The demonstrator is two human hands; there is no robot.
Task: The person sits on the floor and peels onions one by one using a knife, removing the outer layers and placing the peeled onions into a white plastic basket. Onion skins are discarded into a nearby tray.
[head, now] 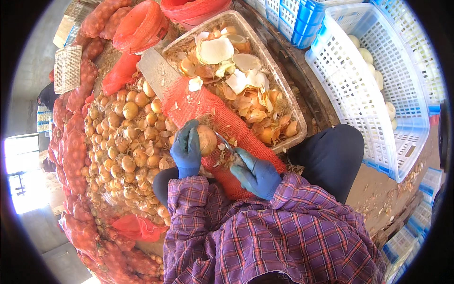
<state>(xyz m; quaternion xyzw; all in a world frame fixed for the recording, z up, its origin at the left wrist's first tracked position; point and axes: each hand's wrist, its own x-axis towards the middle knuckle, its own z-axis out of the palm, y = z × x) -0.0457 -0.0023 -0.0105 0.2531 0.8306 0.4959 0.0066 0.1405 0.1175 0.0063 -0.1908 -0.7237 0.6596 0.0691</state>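
Wearing a blue coated work glove, my left hand [187, 149] grips a yellow onion [206, 140] with its dry skin on. The gloved right hand [256, 174] is closed around a small knife [224, 141], whose blade points up and left, close to the onion's right side; whether they touch I cannot tell. Below both hands a red mesh sack [227, 120] lies across my lap and over the near edge of a shallow tray [291, 96]. Onion skins and cut outer layers [248, 103] fill much of the tray.
Unpeeled onions [131, 152] lie heaped at the left, bordered by filled red mesh sacks [74, 149]. Top left stand containers lined with red mesh [142, 26]. At the right is a white-and-blue plastic crate [365, 81] holding several peeled onions [365, 55]. A flat board [158, 71] adjoins the tray.
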